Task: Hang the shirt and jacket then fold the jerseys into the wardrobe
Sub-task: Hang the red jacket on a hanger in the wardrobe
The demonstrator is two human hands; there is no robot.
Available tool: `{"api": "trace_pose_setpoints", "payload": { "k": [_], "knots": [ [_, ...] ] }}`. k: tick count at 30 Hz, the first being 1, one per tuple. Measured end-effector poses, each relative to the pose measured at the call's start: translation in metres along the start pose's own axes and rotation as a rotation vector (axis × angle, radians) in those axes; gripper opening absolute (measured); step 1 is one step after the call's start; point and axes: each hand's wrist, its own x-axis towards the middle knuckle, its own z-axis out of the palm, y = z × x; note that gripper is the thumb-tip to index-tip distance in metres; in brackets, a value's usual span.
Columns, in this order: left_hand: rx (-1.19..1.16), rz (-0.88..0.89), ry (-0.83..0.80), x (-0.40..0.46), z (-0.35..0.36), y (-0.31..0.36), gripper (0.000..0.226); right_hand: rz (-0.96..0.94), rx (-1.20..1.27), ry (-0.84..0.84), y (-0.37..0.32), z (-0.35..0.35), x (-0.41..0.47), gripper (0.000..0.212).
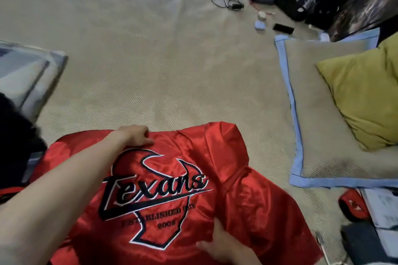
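Beige textured bed (161, 60). We note a shiny red satin jacket (247, 211), "Texans" lettering, lower centre of frame. Left hand (137, 135) grip pinches its upper edge; right hand (221, 245) grip spread flat on it.

The red satin jacket (215, 178) lies spread flat, back up, at the near edge of the bed (161, 60), showing a black-and-white "Texans" script over a bull-head outline with "Established date 2002" beneath, one sleeve trailing toward the bed's near right corner.
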Motion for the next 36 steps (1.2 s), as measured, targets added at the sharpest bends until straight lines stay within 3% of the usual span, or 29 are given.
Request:
{"api": "trace_pose_setpoints", "payload": {
  "k": [4,8,11,13,18,22,24,27,29,31,32,34,36],
  "knots": [
    [0.019,0.065,-0.160,-0.016,0.016,0.013,0.059,0.007,-0.032,0.046,-0.022,-0.012,-0.015,0.099],
    [-0.078,0.122,-0.104,-0.053,0.003,0.018,0.041,-0.149,0.144,0.252,-0.073,-0.045,-0.048,0.060],
    [-0.175,0.184,0.078,-0.094,-0.018,0.028,0.034,-0.302,0.484,0.330,-0.123,-0.072,-0.075,0.053],
    [-0.199,0.229,0.205,-0.132,-0.032,0.040,0.032,-0.348,0.720,0.249,-0.157,-0.089,-0.102,0.038],
    [-0.188,0.304,0.528,-0.244,-0.063,0.081,0.027,-0.373,0.991,0.185,-0.199,-0.113,-0.170,0.054],
    [-0.193,0.326,0.615,-0.327,-0.076,0.105,0.034,-0.469,0.908,0.263,-0.203,-0.116,-0.212,0.054],
    [-0.247,0.412,0.479,-0.368,-0.086,0.114,0.041,-0.540,0.720,0.411,-0.198,-0.114,-0.227,0.060],
    [-0.563,0.574,0.138,-0.414,-0.119,0.114,0.026,-0.746,0.560,0.517,-0.182,-0.118,-0.263,0.037],
    [-0.639,0.582,0.271,-0.428,-0.149,0.104,0.029,-0.897,0.496,0.441,-0.171,-0.124,-0.299,0.032],
    [-0.474,0.611,0.458,-0.439,-0.181,0.098,0.047,-1.004,0.445,0.338,-0.162,-0.128,-0.340,0.032],
    [-0.345,0.643,0.470,-0.446,-0.194,0.102,0.063,-1.037,0.419,0.276,-0.157,-0.131,-0.363,0.026],
    [-0.161,0.730,0.363,-0.463,-0.215,0.122,0.084,-1.099,0.336,0.166,-0.148,-0.136,-0.410,0.016],
    [-0.082,0.787,0.270,-0.481,-0.227,0.150,0.074,-1.158,0.219,0.137,-0.136,-0.142,-0.456,0.019]
  ]
}}
